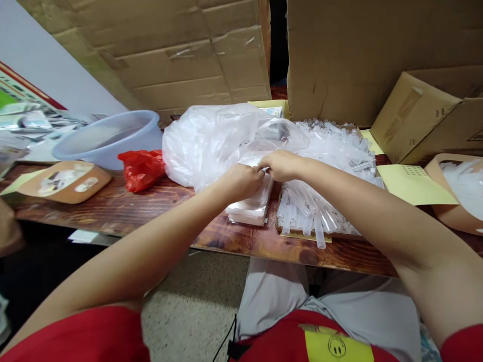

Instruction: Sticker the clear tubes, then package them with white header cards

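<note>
My left hand (245,181) and my right hand (281,165) meet over a stack of flat clear packets (249,213) near the front of the table. Both hands are closed with fingertips pinched close together; what lies between them is hidden or too small to name. Right behind the hands spreads a large translucent plastic bag (211,138). Under and beside my right forearm lies a heap of clear plastic tubes (309,208) in a shallow cardboard tray, some sticking out over its front edge.
Left of the bag are a crumpled red plastic bag (141,170), a pale blue basin (109,138) and an orange basket (68,183). Yellow paper (411,183), another basket (439,211) and a cardboard box (418,110) stand right. Another person's hand (9,229) shows at the left edge.
</note>
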Demonstrator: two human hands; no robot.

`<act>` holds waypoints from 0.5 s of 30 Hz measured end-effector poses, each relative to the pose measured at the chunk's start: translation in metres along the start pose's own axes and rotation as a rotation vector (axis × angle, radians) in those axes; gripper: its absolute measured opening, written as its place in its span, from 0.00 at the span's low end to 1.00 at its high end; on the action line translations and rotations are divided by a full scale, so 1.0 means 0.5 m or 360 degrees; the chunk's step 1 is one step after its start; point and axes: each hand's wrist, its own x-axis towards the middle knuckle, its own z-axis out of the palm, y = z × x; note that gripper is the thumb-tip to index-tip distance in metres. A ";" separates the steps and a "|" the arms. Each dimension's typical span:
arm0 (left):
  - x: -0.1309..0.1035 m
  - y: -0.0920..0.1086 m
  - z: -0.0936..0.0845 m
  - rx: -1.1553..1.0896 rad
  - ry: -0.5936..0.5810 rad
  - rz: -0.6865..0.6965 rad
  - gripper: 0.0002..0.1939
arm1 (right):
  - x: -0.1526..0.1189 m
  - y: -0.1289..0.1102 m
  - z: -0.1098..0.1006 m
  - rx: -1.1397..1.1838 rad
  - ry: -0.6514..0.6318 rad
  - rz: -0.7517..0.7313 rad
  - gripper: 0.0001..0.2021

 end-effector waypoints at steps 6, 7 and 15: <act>-0.031 -0.001 0.013 -0.0416 0.0045 -0.0028 0.10 | 0.009 -0.009 0.014 -0.0093 -0.0072 0.0000 0.15; -0.039 0.008 0.017 -0.0520 0.0065 -0.0013 0.10 | 0.010 -0.013 0.013 -0.0106 -0.0067 0.0007 0.14; -0.124 0.074 0.066 -0.0850 0.0408 0.0328 0.12 | 0.027 -0.017 0.016 -0.0071 -0.0050 0.0077 0.13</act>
